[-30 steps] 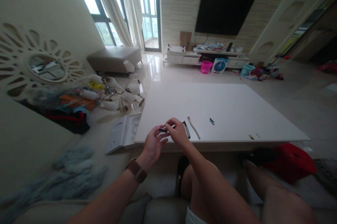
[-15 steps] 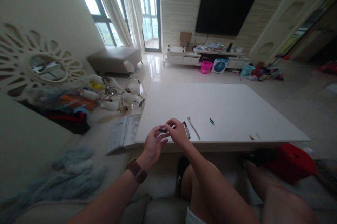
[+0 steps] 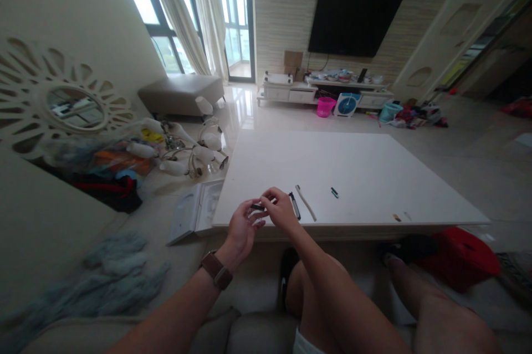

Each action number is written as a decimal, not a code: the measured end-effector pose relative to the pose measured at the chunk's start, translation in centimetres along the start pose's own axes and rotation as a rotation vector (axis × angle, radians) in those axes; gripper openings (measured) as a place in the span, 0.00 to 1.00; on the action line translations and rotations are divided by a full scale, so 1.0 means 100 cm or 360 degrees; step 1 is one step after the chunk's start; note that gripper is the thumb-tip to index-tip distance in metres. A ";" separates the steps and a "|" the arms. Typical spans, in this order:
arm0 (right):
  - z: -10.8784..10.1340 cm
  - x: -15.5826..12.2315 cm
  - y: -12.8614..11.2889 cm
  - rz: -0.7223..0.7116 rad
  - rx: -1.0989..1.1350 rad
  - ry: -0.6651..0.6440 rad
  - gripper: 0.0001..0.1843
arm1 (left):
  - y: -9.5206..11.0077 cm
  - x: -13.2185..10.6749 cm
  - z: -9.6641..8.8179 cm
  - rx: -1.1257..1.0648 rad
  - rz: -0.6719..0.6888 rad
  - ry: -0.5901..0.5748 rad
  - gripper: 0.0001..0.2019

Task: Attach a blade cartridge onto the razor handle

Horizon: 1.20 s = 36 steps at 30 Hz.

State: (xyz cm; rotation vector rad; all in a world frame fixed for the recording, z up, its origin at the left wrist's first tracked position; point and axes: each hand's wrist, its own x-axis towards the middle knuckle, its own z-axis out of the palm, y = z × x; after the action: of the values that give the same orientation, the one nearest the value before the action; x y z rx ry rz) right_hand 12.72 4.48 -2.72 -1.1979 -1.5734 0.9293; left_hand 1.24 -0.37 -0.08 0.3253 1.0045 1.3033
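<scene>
Fingers of the person's left hand are clamped on a small, dark, oblong piece, and the thumb and fingertips of the right hand pinch it from the other side. Its material is too small to tell. The piece is held up at the near edge of a white, flat, rectangular table, toward the surface's near-left corner.

A watch with a brown band circles the left wrist. Just beside the right hand, a slim black-and-white strip lies by the near edge, with a long, cream-coloured, slightly bent stick next to it. Farther right and farther in lie small dark-green pieces. A small gold-and-dark piece sits by the near edge, toward the near-right corner.
</scene>
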 end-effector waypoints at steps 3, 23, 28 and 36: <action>0.000 0.000 0.000 0.0001 0.0001 -0.0007 0.06 | 0.000 0.000 0.001 0.0003 -0.0006 0.0004 0.11; 0.000 0.000 -0.001 0.0010 0.0036 -0.0011 0.05 | 0.001 -0.001 0.002 -0.0015 -0.0012 0.0029 0.10; 0.000 -0.001 -0.001 0.0010 0.0022 -0.0021 0.06 | 0.000 0.000 0.002 -0.0019 -0.0011 0.0009 0.11; 0.000 0.000 0.001 0.0005 0.0010 -0.0016 0.06 | 0.001 0.000 0.002 -0.0019 -0.0013 0.0024 0.11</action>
State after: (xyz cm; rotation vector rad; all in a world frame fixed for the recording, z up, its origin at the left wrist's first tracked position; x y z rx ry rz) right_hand 12.71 4.47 -2.80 -1.1934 -1.5759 0.9428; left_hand 1.33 -0.34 0.06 0.3027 1.0097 1.3057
